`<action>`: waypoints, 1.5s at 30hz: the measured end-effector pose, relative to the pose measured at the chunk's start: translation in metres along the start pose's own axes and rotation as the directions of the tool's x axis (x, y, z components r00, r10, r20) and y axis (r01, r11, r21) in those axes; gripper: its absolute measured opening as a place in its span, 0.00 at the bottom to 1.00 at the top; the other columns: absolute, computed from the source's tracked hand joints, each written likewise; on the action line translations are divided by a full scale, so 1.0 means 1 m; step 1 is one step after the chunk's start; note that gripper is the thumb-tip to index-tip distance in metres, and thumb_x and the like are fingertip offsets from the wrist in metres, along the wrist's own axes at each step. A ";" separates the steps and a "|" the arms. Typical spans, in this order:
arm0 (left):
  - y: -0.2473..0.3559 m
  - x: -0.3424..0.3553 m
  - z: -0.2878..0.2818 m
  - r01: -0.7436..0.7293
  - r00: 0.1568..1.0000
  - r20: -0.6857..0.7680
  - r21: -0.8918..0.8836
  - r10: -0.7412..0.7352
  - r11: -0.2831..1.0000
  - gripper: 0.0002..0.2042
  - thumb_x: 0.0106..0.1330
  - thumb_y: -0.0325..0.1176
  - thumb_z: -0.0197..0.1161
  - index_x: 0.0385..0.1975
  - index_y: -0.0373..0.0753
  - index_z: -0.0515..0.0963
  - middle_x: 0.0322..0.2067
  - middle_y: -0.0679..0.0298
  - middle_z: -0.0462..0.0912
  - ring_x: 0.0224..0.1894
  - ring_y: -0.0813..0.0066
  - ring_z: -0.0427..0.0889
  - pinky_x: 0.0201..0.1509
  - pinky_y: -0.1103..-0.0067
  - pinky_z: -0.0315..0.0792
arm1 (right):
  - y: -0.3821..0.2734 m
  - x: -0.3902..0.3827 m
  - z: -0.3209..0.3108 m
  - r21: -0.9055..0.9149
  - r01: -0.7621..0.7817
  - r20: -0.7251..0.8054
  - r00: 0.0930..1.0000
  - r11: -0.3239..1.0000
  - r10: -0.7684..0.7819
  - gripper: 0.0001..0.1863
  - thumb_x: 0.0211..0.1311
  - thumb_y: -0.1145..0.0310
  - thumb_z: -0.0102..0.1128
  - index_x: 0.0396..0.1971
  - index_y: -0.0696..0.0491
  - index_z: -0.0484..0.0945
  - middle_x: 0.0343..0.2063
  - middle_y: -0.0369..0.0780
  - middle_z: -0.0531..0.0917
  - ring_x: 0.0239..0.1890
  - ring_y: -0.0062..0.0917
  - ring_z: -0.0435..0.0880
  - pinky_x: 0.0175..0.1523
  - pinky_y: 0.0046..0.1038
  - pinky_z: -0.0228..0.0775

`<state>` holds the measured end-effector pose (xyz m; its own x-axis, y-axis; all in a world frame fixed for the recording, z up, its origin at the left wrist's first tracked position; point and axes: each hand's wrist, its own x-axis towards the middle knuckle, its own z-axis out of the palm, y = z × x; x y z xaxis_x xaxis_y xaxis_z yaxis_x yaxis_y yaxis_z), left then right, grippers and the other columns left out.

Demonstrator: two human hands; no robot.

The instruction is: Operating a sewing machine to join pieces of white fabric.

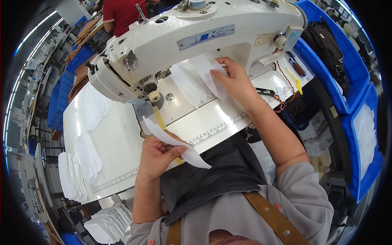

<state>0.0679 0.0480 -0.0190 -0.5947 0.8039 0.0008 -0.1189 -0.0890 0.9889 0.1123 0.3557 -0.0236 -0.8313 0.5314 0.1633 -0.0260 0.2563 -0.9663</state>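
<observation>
My left hand [160,154] is closed on a narrow, curved white cloth piece [195,157] in front of the sewing machine [167,57], thumb on top. A yellow strip [158,117] runs from the needle area toward that hand and passes behind the piece. Under the machine's arm, my right hand [234,79] pinches another white cloth piece [211,77] between thumb and fingers. It lies over or beside more white pieces [185,85] on the machine bed; where they separate is hard to see.
White cloth pieces [92,110] lie on the table's left side, with stacks [107,223] below its edge. Black-handled snips [265,91], a twisted cord [282,81] and a yellow tool [295,81] sit at right. Blue bins [350,112] stand beyond. A person in red [124,16] is behind the machine.
</observation>
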 end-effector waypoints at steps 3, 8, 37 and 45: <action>-0.007 -0.018 -0.018 0.016 0.996 -0.090 0.014 -0.015 1.000 0.15 0.65 0.35 0.78 0.40 0.30 0.82 0.34 0.53 0.90 0.34 0.71 0.89 0.40 0.78 0.83 | -0.010 0.013 0.022 0.049 0.027 0.059 0.998 0.998 -0.030 0.25 0.69 0.67 0.65 0.60 0.62 0.74 0.41 0.47 0.88 0.39 0.28 0.87 0.45 0.31 0.78; -0.021 -0.028 -0.018 -0.053 0.956 -0.292 -0.099 0.022 0.994 0.15 0.65 0.30 0.77 0.44 0.28 0.83 0.37 0.57 0.90 0.35 0.77 0.88 0.42 0.80 0.82 | 0.003 0.020 0.032 -0.474 0.146 0.076 0.989 0.868 -0.125 0.26 0.67 0.63 0.67 0.62 0.58 0.75 0.50 0.47 0.87 0.49 0.41 0.86 0.57 0.42 0.76; -0.025 -0.021 -0.008 -0.055 0.936 -0.348 0.012 0.056 0.998 0.11 0.71 0.31 0.71 0.45 0.29 0.83 0.35 0.59 0.89 0.33 0.78 0.86 0.38 0.81 0.80 | -0.026 -0.068 0.026 -0.331 0.549 0.449 0.807 0.768 -0.384 0.26 0.70 0.55 0.65 0.59 0.56 0.79 0.55 0.48 0.83 0.58 0.43 0.82 0.64 0.47 0.71; -0.028 -0.025 0.000 0.026 0.983 -0.185 0.236 0.019 0.972 0.10 0.75 0.31 0.66 0.46 0.29 0.84 0.35 0.64 0.89 0.38 0.80 0.86 0.41 0.81 0.78 | -0.023 -0.101 0.083 0.101 0.044 0.462 0.883 0.994 -0.086 0.06 0.70 0.73 0.67 0.39 0.61 0.85 0.30 0.37 0.87 0.32 0.15 0.80 0.39 0.21 0.74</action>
<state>0.0859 0.0307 -0.0467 -0.7339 0.6792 -0.0079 0.0566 0.0727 0.9957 0.1509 0.2293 -0.0348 -0.9881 0.0739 0.1351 -0.1183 0.1969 -0.9733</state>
